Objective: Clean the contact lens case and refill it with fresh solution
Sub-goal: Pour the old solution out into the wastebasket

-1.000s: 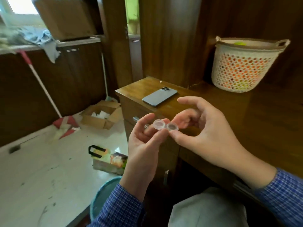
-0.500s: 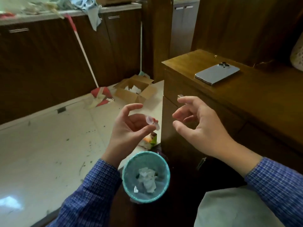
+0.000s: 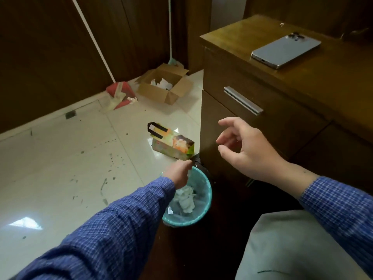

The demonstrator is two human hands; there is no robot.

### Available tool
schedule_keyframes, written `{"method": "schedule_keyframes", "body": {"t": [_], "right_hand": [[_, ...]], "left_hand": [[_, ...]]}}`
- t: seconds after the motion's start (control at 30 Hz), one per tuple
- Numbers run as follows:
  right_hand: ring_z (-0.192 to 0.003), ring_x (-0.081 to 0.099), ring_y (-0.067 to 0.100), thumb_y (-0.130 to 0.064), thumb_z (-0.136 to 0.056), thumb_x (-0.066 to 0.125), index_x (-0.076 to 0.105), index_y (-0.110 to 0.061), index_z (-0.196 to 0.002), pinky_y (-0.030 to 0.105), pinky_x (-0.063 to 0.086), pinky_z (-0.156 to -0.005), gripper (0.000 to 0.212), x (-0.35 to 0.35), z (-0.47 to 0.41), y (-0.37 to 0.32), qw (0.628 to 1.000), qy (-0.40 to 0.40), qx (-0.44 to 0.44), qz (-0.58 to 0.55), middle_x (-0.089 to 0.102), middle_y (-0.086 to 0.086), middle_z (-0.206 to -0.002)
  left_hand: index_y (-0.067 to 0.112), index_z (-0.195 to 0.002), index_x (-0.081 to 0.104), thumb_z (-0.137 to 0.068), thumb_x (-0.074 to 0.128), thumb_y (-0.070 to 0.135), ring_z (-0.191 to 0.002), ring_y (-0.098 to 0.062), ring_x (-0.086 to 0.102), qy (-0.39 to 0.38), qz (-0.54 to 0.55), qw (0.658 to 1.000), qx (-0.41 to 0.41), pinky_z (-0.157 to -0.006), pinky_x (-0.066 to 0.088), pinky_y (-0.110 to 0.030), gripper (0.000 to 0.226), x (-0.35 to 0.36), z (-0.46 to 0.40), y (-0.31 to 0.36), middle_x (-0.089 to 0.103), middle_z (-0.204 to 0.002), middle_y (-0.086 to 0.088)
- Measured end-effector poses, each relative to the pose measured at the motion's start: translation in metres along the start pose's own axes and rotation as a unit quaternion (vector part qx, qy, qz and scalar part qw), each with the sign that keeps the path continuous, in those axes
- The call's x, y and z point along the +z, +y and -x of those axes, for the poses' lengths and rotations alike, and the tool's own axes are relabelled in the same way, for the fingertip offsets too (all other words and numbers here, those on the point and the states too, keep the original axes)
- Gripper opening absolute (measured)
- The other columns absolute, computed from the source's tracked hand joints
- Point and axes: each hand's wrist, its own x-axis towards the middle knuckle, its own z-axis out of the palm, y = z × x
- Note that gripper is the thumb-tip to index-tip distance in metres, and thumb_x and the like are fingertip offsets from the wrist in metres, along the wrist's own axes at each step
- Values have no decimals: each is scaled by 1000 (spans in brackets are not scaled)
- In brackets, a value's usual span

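My left hand [image 3: 178,174] reaches down over the teal waste bin [image 3: 207,196], its fingers curled downward at the bin's far rim. The clear contact lens case is mostly hidden under those fingers; only a pale glint shows at the fingertips [image 3: 189,174]. Crumpled white tissues [image 3: 186,200] lie inside the bin. My right hand [image 3: 245,150] hovers in the air in front of the wooden cabinet, fingers loosely curled and holding nothing.
A wooden cabinet [image 3: 262,81] with a metal drawer handle [image 3: 243,100] stands on the right, a phone [image 3: 285,51] on its top. On the tiled floor lie a colourful carton [image 3: 173,145], an open cardboard box [image 3: 164,86] and a red broom head [image 3: 120,94].
My left hand took the lens case from both hands and dropped down to the waste bin. The right hand let go and stays raised. My view tilted down toward the floor.
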Motion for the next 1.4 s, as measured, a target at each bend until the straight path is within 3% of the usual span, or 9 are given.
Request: {"method": "schedule_keyframes", "body": {"t": [0.1,0.27,0.4,0.6,0.77,0.87,1.13,1.23,1.4], "right_hand": [[-91,66,-1,-19,-91,74,50,-22,-138,8,50,-72,53,-2,0,4,1000,-4,4,2,69,-13,-97],[-92,66,2,-18,-91,74,51,-22,-138,11,52,-75,52,-5,1,7,1000,0,3,-8,70,-13,-97],[-90,66,1,-17,-92,73,51,-21,-138,12,52,-73,52,-6,0,6,1000,-12,10,-8,69,-12,-98],[-92,66,2,-19,-92,73,51,-24,-137,18,57,-80,51,-16,4,2,1000,-26,5,7,69,-14,-97],[-93,66,2,-20,-93,72,53,-28,-132,17,56,-80,44,-26,12,-4,999,-31,1,16,69,-14,-97],[-92,66,3,-20,-93,72,56,-33,-125,18,56,-80,38,-40,20,-10,1000,-23,-1,15,68,-15,-97],[-93,67,3,-22,-88,79,60,-30,-121,16,58,-80,39,-118,64,-36,997,79,6,5,68,-12,-101],[-93,70,4,-29,-82,83,60,-29,-123,23,62,-77,47,-160,93,-45,991,135,7,8,68,-14,-103],[-94,69,-1,-37,-77,88,59,-32,-124,17,61,-72,56,-227,163,-50,974,222,25,42,67,-18,-105]], "left_hand": [[17,-112,67,-91,69,2,-101,-23,65,34,-1,999,9,-82,55,-29,26,-5,-8,2,68,-115,-5],[16,-100,69,-85,77,4,-91,-22,69,128,20,991,35,-81,61,-37,21,-22,-16,-1,74,-103,-5],[6,-112,66,-90,63,-6,-105,-31,65,-21,-60,997,-46,-92,57,-37,25,4,-10,-12,67,-116,-13],[8,-116,65,-92,61,-4,-105,-33,66,-20,-104,994,-4,-92,57,-44,28,18,-4,-12,68,-117,-14],[17,-96,63,-86,78,6,-96,-23,65,19,19,1000,-16,-77,55,-28,20,-14,-8,12,65,-104,-2],[12,-93,69,-81,83,9,-92,-21,68,43,117,992,32,-78,61,-29,19,-55,1,37,69,-97,-1],[7,-106,68,-81,86,5,-89,-25,78,61,479,861,161,-76,65,-32,31,-180,41,160,80,-103,-12],[9,-111,67,-81,86,4,-97,-31,76,10,534,811,238,-83,64,-37,35,-194,52,227,77,-111,-18],[11,-117,68,-83,84,15,-104,-30,74,-102,552,760,329,-86,63,-37,38,-183,74,347,76,-114,-17]]}}
